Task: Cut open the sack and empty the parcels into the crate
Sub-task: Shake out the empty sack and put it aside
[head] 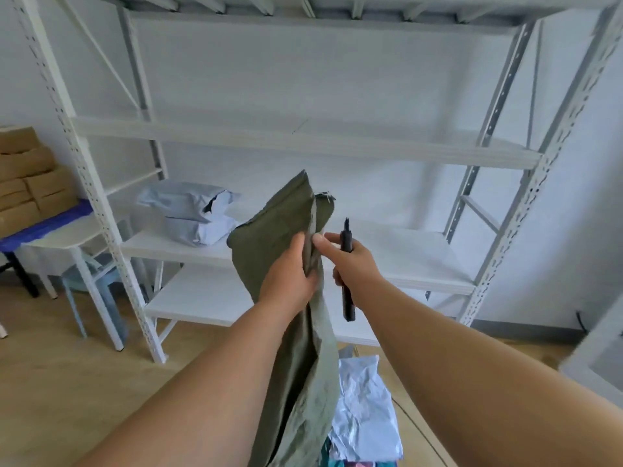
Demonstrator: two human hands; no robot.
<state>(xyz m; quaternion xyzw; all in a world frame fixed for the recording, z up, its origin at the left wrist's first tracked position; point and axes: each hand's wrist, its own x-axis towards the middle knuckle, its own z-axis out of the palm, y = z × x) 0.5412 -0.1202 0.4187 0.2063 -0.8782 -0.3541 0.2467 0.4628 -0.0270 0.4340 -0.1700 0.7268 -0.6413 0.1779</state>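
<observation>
An olive-green woven sack (296,348) hangs limp in the middle of the view, held up in front of a white shelf rack. My left hand (290,274) grips the sack by its upper part. My right hand (350,261) holds a black cutter (347,298) upright, and its thumb and forefinger pinch the sack's edge beside my left hand. Below the sack lie pale blue-white parcels (364,412) in a heap at the bottom edge. The crate under them cannot be made out.
The white metal shelf rack (303,143) fills the background; two grey parcels (192,214) lie on its middle shelf at the left. Brown cardboard boxes (27,176) are stacked on a table at the far left, with a pale stool (91,281) beside it. The floor is wood.
</observation>
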